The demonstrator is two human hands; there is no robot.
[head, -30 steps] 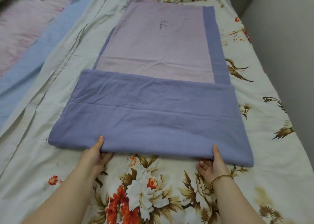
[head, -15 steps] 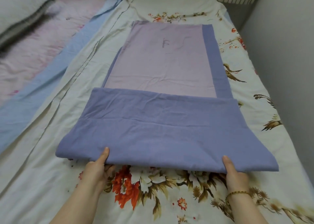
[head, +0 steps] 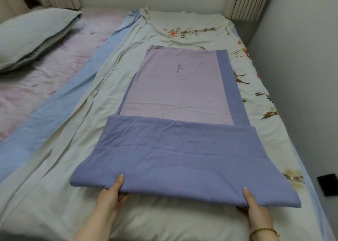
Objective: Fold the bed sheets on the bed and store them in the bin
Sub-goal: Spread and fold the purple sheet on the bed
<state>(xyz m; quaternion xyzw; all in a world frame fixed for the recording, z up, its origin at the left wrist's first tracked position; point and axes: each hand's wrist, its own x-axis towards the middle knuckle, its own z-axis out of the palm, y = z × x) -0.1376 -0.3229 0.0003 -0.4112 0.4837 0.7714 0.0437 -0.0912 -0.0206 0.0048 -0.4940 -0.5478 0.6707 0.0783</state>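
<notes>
I have the purple sheet (head: pixel 182 158) lying lengthwise on the bed (head: pixel 45 176), on top of a floral cover (head: pixel 192 30). Its near part is doubled back so the darker side faces up, and the lilac face shows beyond it. My left hand (head: pixel 111 197) pinches the near folded edge, thumb on top and fingers tucked under the cloth. My right hand (head: pixel 256 206) grips the same edge close to the right corner in the same way, its fingers mostly hidden beneath. The edge looks raised a little off the bed between them. The main risk I see is on the left: that hand sits well in from the corner, so the cloth beyond it has no support and could droop or curl under as I carry the fold forward. If one hand travels further than the other, the new fold will land skewed against the lilac panel. The doubled part already spreads wider than the panel, so the sides may not line up. The fingers underneath could also catch the floral cover and drag it along with the sheet. A loose pinch might let the lower layer slip out and leave a wrinkle inside. The bin is not in view, so I cannot judge the way to it.
</notes>
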